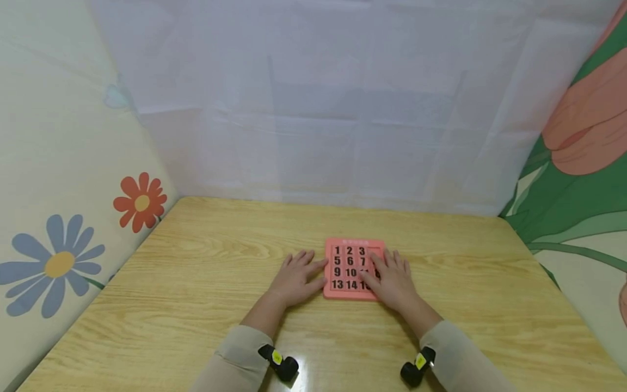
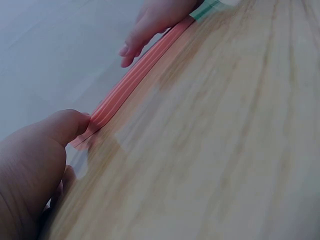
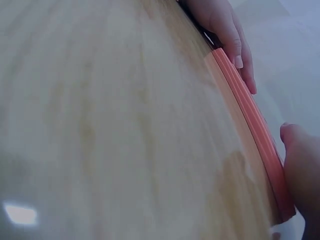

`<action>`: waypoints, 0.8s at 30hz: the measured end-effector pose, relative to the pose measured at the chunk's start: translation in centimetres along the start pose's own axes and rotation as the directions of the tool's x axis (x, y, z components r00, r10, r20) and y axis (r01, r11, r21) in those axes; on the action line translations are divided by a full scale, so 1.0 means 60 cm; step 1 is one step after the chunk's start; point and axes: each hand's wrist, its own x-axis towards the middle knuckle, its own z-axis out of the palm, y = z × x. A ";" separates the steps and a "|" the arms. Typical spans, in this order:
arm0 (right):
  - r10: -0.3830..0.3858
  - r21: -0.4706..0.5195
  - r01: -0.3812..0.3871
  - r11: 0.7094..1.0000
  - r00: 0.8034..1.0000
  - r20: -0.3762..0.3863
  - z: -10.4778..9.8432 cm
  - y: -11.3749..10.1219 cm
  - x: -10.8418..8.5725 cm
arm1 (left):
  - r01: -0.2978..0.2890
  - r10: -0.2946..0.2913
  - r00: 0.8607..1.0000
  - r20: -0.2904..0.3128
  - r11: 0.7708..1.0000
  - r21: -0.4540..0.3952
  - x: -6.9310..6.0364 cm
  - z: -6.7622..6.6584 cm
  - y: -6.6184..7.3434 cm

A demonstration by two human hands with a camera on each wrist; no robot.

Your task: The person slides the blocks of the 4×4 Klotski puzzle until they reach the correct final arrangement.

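Observation:
A pink sliding number puzzle (image 1: pixel 350 294) lies flat on the wooden table, with black numerals in rows on its tiles. At its left edge, my left hand (image 1: pixel 294 282) rests with fingers spread, thumb and index tip touching the frame. Across the right side lies my right hand (image 1: pixel 395 284), its thumb over the tile marked 11 and its index finger near the top right slot. That hand hides part of the right column. From the left wrist view, the left thumb (image 2: pixel 75 125) meets the corner of the puzzle. In the right wrist view the right thumb (image 3: pixel 295 135) is above the pink edge.
The light wood table (image 1: pixel 196 261) extends around the puzzle. A white sheet (image 1: pixel 318 109) hangs behind it. Flower-printed walls stand at left (image 1: pixel 59 163) and right (image 1: pixel 578 207). Small black wrist cameras sit at both sleeves.

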 end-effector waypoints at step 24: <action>-0.026 -0.035 0.025 0.999 0.999 -0.021 -0.003 0.015 -0.029 | 0.007 -0.007 1.000 0.005 1.000 0.003 0.001 0.001 -0.001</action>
